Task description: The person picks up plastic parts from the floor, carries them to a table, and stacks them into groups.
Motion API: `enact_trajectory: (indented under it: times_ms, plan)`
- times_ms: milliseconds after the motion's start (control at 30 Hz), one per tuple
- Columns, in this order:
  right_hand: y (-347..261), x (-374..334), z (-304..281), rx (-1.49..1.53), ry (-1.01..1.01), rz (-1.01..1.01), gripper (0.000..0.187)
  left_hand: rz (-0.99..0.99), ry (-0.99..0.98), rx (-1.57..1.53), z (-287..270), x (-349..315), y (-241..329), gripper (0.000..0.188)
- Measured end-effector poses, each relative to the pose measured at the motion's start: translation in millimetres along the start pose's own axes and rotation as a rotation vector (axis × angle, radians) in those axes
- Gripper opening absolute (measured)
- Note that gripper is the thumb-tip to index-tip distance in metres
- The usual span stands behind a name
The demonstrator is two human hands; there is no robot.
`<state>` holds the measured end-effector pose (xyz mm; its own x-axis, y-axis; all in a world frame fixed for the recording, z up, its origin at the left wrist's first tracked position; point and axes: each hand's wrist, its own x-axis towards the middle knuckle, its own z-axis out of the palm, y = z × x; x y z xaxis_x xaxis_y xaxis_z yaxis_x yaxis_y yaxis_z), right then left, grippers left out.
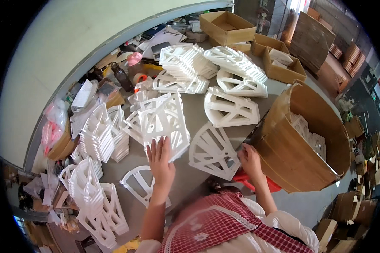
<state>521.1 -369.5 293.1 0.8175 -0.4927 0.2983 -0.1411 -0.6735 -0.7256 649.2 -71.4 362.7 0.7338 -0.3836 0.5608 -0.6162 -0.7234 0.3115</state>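
My left hand [161,163] lies with fingers stretched out on the near edge of a white plastic frame [162,122], one of a small pile. At the table's near edge, my right hand [251,161] has its fingers closed at the right edge of a white fan-shaped plastic frame [211,145] with slanted ribs. The fingertips there are partly hidden. Close to my left forearm lies another fan-shaped frame [140,182]. Beyond the one at my right hand sits a further fan-shaped frame [231,109].
Stacks of white frames stand on the table at the left [98,135], near left [86,189] and back [185,63]. A tall open cardboard box [278,147] holding white parts is at my right, beside something red [270,185]. Bottles [121,76] and clutter line the wall.
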Motion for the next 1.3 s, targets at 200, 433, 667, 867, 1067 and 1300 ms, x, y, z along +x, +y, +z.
enact_trajectory:
  times_ms: [200,433,667,867,1067,1300]
  plan:
    - [-83.6,10.4,37.3,0.829,-0.614,0.137,0.045,-0.296,0.297,-0.815,-47.2,-31.4,30.1,0.046]
    - [-192.7,-13.9,71.4,1.166,-1.198,0.291,0.041,-0.839,0.626,-1.347,-90.1,-81.3,57.8,0.058]
    - [-201.2,-30.1,128.7,1.032,-1.271,0.099,0.025,-0.492,-0.17,-0.223,-90.0,-205.7,0.3,0.063]
    - [-166.9,-50.1,195.0,0.762,-1.24,0.187,0.025,-0.584,-0.411,0.016,-83.1,-271.6,-16.4,0.058]
    - [-151.3,-50.1,201.0,0.739,-1.176,0.355,0.026,-0.676,-0.014,-0.107,-90.3,-282.7,-4.3,0.038]
    - [-124.0,-62.6,232.0,0.563,-1.21,0.205,0.028,-1.107,0.286,-0.137,-80.3,-280.1,-60.2,0.028]
